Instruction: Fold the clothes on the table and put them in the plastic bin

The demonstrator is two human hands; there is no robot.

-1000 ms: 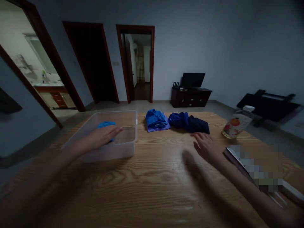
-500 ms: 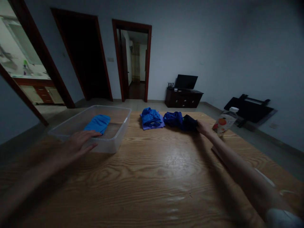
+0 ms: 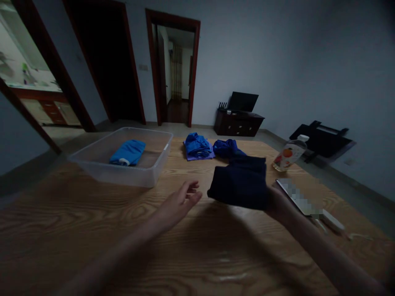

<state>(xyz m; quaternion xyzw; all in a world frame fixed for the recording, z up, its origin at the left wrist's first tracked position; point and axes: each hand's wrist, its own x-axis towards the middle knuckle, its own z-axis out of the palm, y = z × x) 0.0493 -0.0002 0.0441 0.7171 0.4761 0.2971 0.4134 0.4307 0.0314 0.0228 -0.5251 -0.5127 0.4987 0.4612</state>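
Now gripping dark cloth (image 3: 239,183) in the right hand (image 3: 276,203), lifted off the table (image 3: 92,218), and holding the left hand (image 3: 183,199), moved from the box (image 3: 123,175), half-open and empty nearby, bringing the work between both hands.

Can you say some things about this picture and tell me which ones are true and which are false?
1. The right hand holds a dark cloth. True.
2. A blue cloth lies inside the plastic box. True.
3. The left hand is holding the bottle. False: the left hand holds nothing, and the bottle stands on the table.
4. The bottle has a white cap. True.
5. The bottle is left of the plastic box. False: it is to the right.
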